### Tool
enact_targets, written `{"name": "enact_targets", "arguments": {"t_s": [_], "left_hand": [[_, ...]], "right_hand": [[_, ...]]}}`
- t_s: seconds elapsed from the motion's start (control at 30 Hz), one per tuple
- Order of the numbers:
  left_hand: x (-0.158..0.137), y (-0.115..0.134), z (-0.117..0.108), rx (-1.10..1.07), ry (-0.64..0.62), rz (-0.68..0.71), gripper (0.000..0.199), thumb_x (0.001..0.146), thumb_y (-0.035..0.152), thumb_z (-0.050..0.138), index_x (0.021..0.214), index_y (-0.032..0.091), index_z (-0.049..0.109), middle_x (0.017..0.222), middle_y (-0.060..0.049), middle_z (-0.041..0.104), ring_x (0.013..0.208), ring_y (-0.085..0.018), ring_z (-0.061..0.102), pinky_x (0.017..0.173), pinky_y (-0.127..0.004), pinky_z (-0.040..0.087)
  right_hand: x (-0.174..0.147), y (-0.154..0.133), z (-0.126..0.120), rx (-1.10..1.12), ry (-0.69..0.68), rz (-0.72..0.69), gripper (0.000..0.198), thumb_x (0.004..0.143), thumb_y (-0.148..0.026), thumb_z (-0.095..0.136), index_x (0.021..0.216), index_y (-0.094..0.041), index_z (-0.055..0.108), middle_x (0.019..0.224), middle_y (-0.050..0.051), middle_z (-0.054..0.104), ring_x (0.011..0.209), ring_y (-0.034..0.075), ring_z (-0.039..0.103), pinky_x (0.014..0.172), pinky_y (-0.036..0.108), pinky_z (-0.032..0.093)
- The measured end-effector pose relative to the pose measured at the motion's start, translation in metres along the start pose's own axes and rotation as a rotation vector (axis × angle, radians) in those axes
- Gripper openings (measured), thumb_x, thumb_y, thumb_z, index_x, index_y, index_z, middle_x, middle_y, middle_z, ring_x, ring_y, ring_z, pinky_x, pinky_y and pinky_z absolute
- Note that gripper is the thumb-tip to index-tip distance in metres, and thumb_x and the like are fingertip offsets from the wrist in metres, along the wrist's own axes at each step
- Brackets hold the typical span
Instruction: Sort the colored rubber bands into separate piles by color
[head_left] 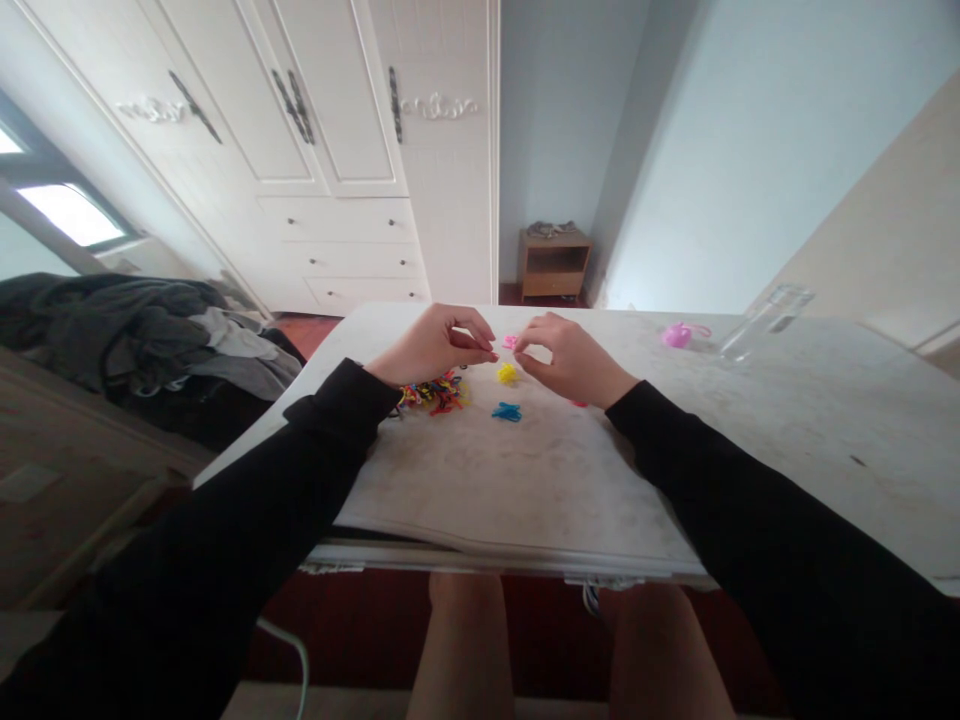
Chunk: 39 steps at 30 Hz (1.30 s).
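My left hand (441, 345) hovers over a pile of mixed-colour small rubber bands (436, 394), its thumb and fingers pinched together. A tiny reddish bit shows at its fingertips, too small to name. Facing it, my right hand (571, 362) has thumb and index finger curled into a pinch; whatever it holds, if anything, is too small to see. Between and below the hands lie a yellow cluster of bands (507, 373) and a blue cluster of bands (506, 411). A pink cluster (510, 342) sits just beyond the fingertips. Some pink bits (580, 404) are partly hidden under my right hand.
On the white table (495, 490), a pink object with a loop (677, 335) and a clear glass bottle (765, 325) stand at the right. Clothes (142, 340) are heaped left of the table. A white wardrobe (337, 100) and a small wooden cabinet (556, 262) are behind.
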<state>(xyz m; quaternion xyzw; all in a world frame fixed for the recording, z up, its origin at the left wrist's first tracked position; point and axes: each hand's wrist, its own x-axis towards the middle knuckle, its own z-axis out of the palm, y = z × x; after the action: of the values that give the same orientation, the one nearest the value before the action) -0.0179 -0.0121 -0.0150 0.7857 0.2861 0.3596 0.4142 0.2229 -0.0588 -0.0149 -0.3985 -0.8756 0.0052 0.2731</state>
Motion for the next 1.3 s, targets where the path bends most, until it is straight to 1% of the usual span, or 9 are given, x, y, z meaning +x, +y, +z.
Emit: {"name": "enact_targets", "arguments": {"t_s": [0.17, 0.33, 0.43, 0.6, 0.73, 0.83, 0.97, 1.13, 1.3], "left_hand": [[-0.001, 0.005, 0.0, -0.017, -0.031, 0.032, 0.026, 0.071, 0.03, 0.091, 0.082, 0.017, 0.071, 0.086, -0.004, 0.078, 0.084, -0.019, 0.079, 0.085, -0.035, 0.068], [-0.001, 0.008, 0.0, 0.022, -0.022, 0.03, 0.022, 0.072, 0.027, 0.088, 0.082, 0.017, 0.071, 0.083, -0.004, 0.078, 0.078, -0.018, 0.079, 0.077, -0.032, 0.068], [-0.002, 0.01, 0.0, 0.021, -0.033, 0.01, 0.023, 0.072, 0.026, 0.087, 0.084, 0.017, 0.071, 0.08, -0.004, 0.078, 0.077, -0.018, 0.079, 0.072, -0.03, 0.066], [0.0, 0.006, -0.008, 0.094, 0.019, 0.018, 0.026, 0.074, 0.031, 0.086, 0.09, 0.017, 0.072, 0.083, -0.007, 0.079, 0.078, -0.019, 0.078, 0.072, -0.031, 0.064], [0.002, -0.001, -0.02, 0.331, 0.075, 0.042, 0.015, 0.076, 0.029, 0.08, 0.085, 0.018, 0.074, 0.079, -0.006, 0.078, 0.074, -0.017, 0.073, 0.072, -0.03, 0.06], [0.002, -0.004, -0.026, 0.527, -0.001, 0.037, 0.009, 0.074, 0.024, 0.078, 0.081, 0.02, 0.076, 0.08, -0.003, 0.079, 0.077, -0.018, 0.072, 0.076, -0.03, 0.058], [0.001, -0.008, -0.029, 0.643, -0.098, 0.041, 0.012, 0.073, 0.024, 0.075, 0.084, 0.02, 0.079, 0.085, -0.004, 0.081, 0.08, -0.019, 0.073, 0.076, -0.029, 0.056], [0.0, -0.012, -0.029, 0.695, -0.161, 0.022, 0.016, 0.075, 0.024, 0.072, 0.087, 0.02, 0.079, 0.086, -0.004, 0.082, 0.081, -0.019, 0.075, 0.076, -0.028, 0.056], [0.001, -0.013, -0.029, 0.684, -0.163, 0.005, 0.016, 0.074, 0.023, 0.073, 0.088, 0.021, 0.081, 0.083, -0.003, 0.082, 0.079, -0.019, 0.075, 0.076, -0.028, 0.055]], "right_hand": [[0.0, -0.011, 0.001, 0.143, -0.024, -0.128, 0.014, 0.095, -0.022, 0.064, 0.098, -0.019, 0.077, 0.11, 0.011, 0.078, 0.105, 0.026, 0.068, 0.1, 0.043, 0.052], [-0.002, -0.014, 0.005, 0.185, -0.052, -0.144, 0.019, 0.097, -0.019, 0.061, 0.105, -0.02, 0.078, 0.112, 0.01, 0.079, 0.106, 0.025, 0.07, 0.101, 0.044, 0.053], [-0.001, -0.015, 0.005, 0.183, -0.031, -0.142, 0.019, 0.097, -0.021, 0.06, 0.101, -0.019, 0.079, 0.107, 0.01, 0.079, 0.101, 0.024, 0.07, 0.097, 0.042, 0.053], [0.0, -0.011, -0.005, 0.154, 0.01, -0.004, 0.013, 0.087, -0.014, 0.063, 0.079, -0.018, 0.072, 0.081, 0.005, 0.075, 0.076, 0.018, 0.065, 0.077, 0.033, 0.05], [-0.006, 0.003, -0.023, 0.134, 0.012, 0.15, 0.01, 0.08, -0.011, 0.063, 0.081, -0.018, 0.07, 0.074, 0.002, 0.071, 0.069, 0.016, 0.063, 0.068, 0.03, 0.047], [-0.012, 0.018, -0.038, 0.097, -0.092, 0.188, 0.011, 0.077, -0.01, 0.064, 0.077, -0.018, 0.072, 0.071, 0.002, 0.072, 0.065, 0.015, 0.063, 0.065, 0.03, 0.046], [-0.02, 0.031, -0.055, 0.079, -0.23, 0.188, 0.012, 0.075, -0.013, 0.066, 0.069, -0.02, 0.073, 0.069, 0.001, 0.073, 0.065, 0.016, 0.065, 0.063, 0.031, 0.045], [-0.024, 0.033, -0.063, 0.143, -0.343, 0.215, 0.01, 0.074, -0.016, 0.071, 0.071, -0.022, 0.079, 0.071, 0.001, 0.076, 0.065, 0.017, 0.067, 0.063, 0.032, 0.048], [-0.025, 0.03, -0.063, 0.138, -0.452, 0.238, 0.004, 0.074, -0.019, 0.077, 0.073, -0.023, 0.08, 0.071, 0.001, 0.077, 0.065, 0.018, 0.068, 0.061, 0.031, 0.048]]}}
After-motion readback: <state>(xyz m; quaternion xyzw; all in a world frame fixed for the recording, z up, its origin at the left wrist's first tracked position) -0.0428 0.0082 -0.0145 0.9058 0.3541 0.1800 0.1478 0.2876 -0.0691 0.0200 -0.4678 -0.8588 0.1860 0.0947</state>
